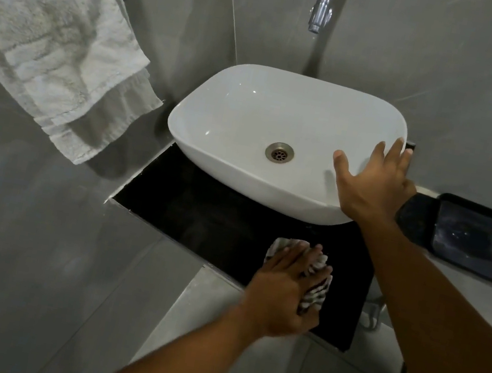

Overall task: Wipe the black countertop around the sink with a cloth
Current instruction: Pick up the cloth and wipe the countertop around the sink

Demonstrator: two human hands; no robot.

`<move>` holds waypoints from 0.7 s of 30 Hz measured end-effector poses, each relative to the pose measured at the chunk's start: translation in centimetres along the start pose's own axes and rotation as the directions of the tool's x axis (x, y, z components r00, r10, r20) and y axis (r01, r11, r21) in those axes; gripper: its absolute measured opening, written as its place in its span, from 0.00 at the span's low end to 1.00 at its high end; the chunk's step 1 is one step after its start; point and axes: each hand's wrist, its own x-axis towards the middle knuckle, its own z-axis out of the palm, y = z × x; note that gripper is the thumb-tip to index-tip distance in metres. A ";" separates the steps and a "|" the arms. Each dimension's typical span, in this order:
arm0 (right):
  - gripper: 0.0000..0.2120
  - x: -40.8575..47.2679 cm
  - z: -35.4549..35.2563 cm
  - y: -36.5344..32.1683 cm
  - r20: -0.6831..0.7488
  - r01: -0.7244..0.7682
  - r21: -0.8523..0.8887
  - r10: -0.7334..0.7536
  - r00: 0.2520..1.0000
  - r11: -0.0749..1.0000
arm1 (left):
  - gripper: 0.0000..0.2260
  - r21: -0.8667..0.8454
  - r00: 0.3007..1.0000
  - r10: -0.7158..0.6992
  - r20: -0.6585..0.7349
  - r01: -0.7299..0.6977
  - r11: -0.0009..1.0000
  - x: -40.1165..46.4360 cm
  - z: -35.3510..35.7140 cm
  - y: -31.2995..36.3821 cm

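Note:
A white vessel sink [250,115] sits on a small black countertop [206,215] set into grey tile. My left hand [282,291] presses a striped black-and-white cloth [316,284] flat against the countertop near its front edge, just below the basin. The cloth is mostly covered by my fingers. My right hand [369,188] rests on the sink's right rim with fingers spread, holding nothing. A dark band sits on that wrist.
A chrome faucet [324,6] hangs over the sink from the tiled wall. A pale towel [52,30] hangs at the upper left. A black tray [484,241] lies on the ledge to the right. Grey tiles surround the counter.

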 end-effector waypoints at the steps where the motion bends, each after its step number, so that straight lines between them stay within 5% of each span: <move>1: 0.40 0.0 0.0 0.1 -0.003 0.005 0.002 -0.005 1.000 1.000 | 0.30 0.028 0.999 0.045 0.017 -0.046 0.999 -0.2 -0.4 -1.5; 5: 0.40 0.2 0.2 0.1 -0.003 0.004 0.011 -0.004 1.000 1.000 | 0.28 0.042 0.998 0.049 0.051 -0.051 0.998 -1.2 -3.6 -10.2; 8: 0.40 0.3 0.3 0.1 0.007 -0.006 -0.001 0.006 1.000 1.000 | 0.31 0.062 0.971 -0.240 0.016 0.239 0.969 -3.0 -7.2 -18.6; 11: 0.39 0.5 0.3 0.1 -0.006 -0.014 0.009 0.014 1.000 1.000 | 0.30 0.083 0.829 -0.545 -0.128 0.556 0.827 -4.0 -9.7 -24.1; 14: 0.41 0.5 0.6 0.0 -0.042 -0.044 0.026 0.045 0.998 0.999 | 0.26 -0.013 0.622 -0.726 -0.293 0.757 0.654 -3.1 -9.2 -24.7; 17: 0.41 0.7 0.8 -0.2 -0.060 -0.064 0.044 0.067 0.996 0.997 | 0.27 -0.108 0.415 -0.870 -0.266 0.884 0.455 -1.2 -7.6 -22.3; 19: 0.42 0.7 0.8 -0.2 -0.062 -0.064 0.052 0.067 0.996 0.997 | 0.28 -0.109 0.404 -0.882 -0.243 0.892 0.439 -0.1 -6.1 -19.3; 21: 0.42 0.6 0.8 -0.3 -0.058 -0.066 0.059 0.069 0.996 0.996 | 0.29 -0.118 0.465 -0.854 -0.232 0.858 0.499 1.0 -4.7 -14.7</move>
